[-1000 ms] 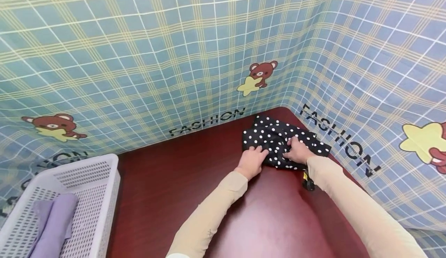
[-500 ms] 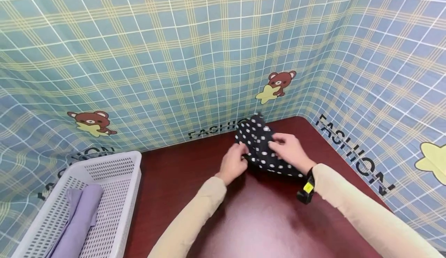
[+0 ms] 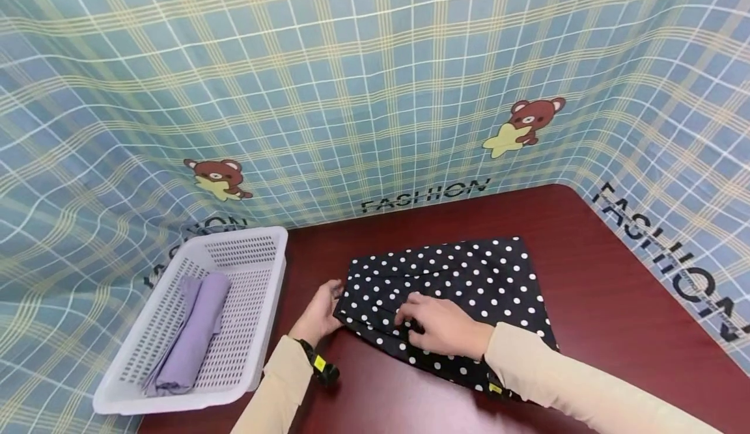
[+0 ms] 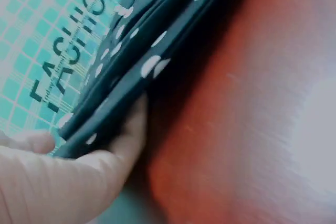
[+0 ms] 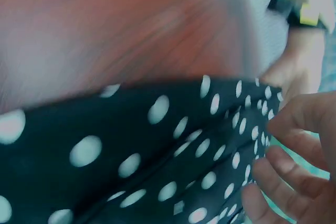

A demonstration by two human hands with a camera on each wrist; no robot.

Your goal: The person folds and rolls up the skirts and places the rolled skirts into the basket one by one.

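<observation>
The left hand (image 3: 319, 313) pinches the polka-dot cloth (image 3: 469, 284) at its left edge. The right hand (image 3: 448, 331) has its grip curled on a fold of the cloth, which lies on the table (image 3: 615, 304).

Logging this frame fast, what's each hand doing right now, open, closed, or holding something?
Left hand: pinches the left edge of the polka-dot cloth, thumb over, fingers under.
Right hand: grips a fold of the cloth near its front edge.
</observation>
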